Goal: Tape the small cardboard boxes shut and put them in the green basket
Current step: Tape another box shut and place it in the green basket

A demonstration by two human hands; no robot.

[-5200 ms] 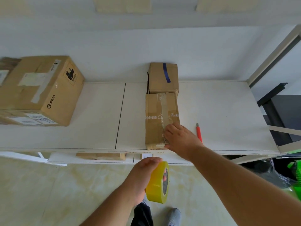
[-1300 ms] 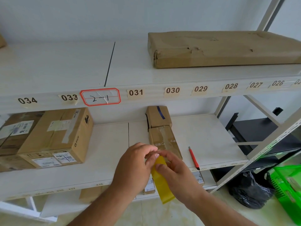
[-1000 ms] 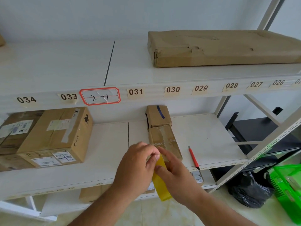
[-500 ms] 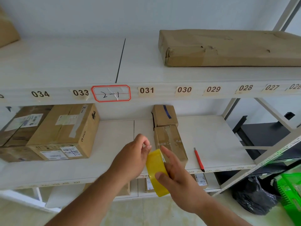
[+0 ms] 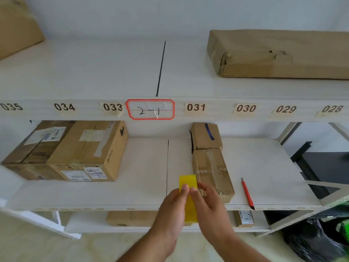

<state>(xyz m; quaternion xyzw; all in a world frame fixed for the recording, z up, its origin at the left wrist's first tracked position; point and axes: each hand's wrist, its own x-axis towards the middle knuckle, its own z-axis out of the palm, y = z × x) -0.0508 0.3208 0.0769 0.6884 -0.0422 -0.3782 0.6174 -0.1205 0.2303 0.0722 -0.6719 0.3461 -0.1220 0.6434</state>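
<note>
fingers of both hands pinched on the yellow tape roll

fingertips [image 5: 185,188] of the left hand [image 5: 172,214] and those of the right hand [image 5: 209,207] meet on the edge-on roll of yellow tape [image 5: 188,197], curled and pinching it from either side in front of the middle shelf [image 5: 143,186]. whether a loose end of tape is lifted under the fingertips cannot be told.

just behind and to the right of the roll lies the near small cardboard box [image 5: 212,173], long side running away from the viewer, with a strip of clear tape along its top. touching its far end is a second small cardboard box [image 5: 205,136] marked with a short blue stripe. a red pen-like tool [image 5: 247,193] lies on the shelf to the right of the near box, its tip at the shelf's front edge.

well to the left on the same shelf stands a large cardboard box [image 5: 86,150] with printed labels, beside a darker carton [image 5: 32,146]. the shelf edge above carries number labels [image 5: 195,107] and a red-bordered tag [image 5: 150,109] reading 2-1. on the upper shelf lies a long flat parcel [image 5: 279,53].

at the lower right edge a sliver of the green basket [image 5: 345,229] shows, next to a black plastic bag [image 5: 311,241] on the floor.
</note>
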